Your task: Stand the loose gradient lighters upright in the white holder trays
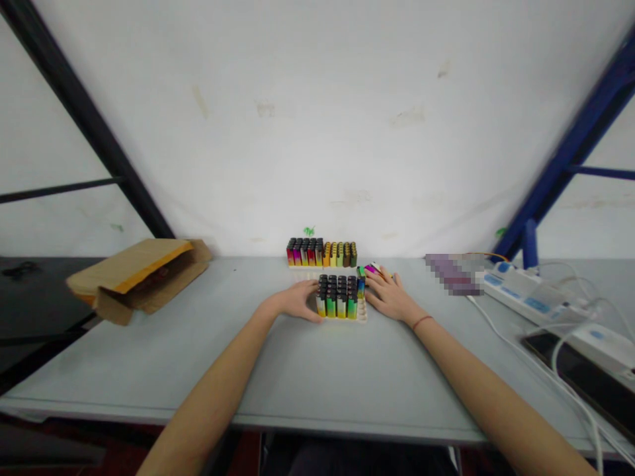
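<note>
A white tray (362, 311) holds rows of upright lighters (337, 296) with black tops and green, yellow and silvery bodies. My left hand (299, 301) rests at the tray's left side, thumb and fingers spread around its edge. At the right side, my right hand (389, 295) lies with its fingers apart over a few loose colourful lighters (373, 268); whether it grips one is hidden. A blue-green lighter (361, 284) stands near its fingertips in the right column, where slots in front of it are bare. Behind, a second rack holds red-purple lighters (304, 252) and yellow-green ones (340, 254).
An opened cardboard package (143, 271) lies at the left of the table (198, 370). On the right are a power strip (536, 297) with white cables, a dark phone (580, 370) and a blurred purple item (454, 274). A white wall stands behind.
</note>
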Available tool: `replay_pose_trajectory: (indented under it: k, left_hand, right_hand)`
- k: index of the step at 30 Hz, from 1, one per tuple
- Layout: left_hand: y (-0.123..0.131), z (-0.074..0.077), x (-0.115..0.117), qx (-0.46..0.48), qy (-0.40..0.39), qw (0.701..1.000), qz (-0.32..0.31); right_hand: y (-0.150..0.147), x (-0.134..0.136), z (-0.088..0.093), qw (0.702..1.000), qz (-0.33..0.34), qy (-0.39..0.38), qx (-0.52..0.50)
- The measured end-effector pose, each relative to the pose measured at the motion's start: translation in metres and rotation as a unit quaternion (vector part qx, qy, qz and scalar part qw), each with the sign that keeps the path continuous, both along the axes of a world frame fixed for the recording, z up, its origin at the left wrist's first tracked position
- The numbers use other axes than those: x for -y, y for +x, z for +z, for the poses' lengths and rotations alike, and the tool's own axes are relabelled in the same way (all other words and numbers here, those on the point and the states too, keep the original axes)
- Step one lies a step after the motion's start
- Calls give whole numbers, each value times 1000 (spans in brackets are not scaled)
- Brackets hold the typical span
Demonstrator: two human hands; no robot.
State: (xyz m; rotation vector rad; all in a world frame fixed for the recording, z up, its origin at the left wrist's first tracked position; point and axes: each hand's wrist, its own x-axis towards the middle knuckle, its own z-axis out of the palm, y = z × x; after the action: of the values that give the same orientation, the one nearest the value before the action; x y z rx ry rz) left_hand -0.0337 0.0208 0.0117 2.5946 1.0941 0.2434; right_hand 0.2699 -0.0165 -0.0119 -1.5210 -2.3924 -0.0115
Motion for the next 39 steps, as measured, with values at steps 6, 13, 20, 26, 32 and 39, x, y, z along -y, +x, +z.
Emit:
replay_pose_trajectory:
  k: [6,13,20,26,32,39]
  left_hand:
    - [0,1,1,-38,-21,999,3]
    - [8,-4,3,-39,13,999,17]
    - [25,-13,10,-32,66,996,46]
    - [27,-16,11,-35,77,995,51]
    - [35,-18,11,-9,65,995,79]
    - [37,-18,10,-7,62,995,74]
  right_hand:
    - [8,-17,-6,1000,14,5,12]
    - [21,-16,-7,997,-74,24,-9]
    - [23,-7,2,986,-158,46,17]
    - [10,-5,9,975,-187,90,75]
    - [0,0,12,981,-184,32,55]
    - [4,8,17,965,-190,31,-177]
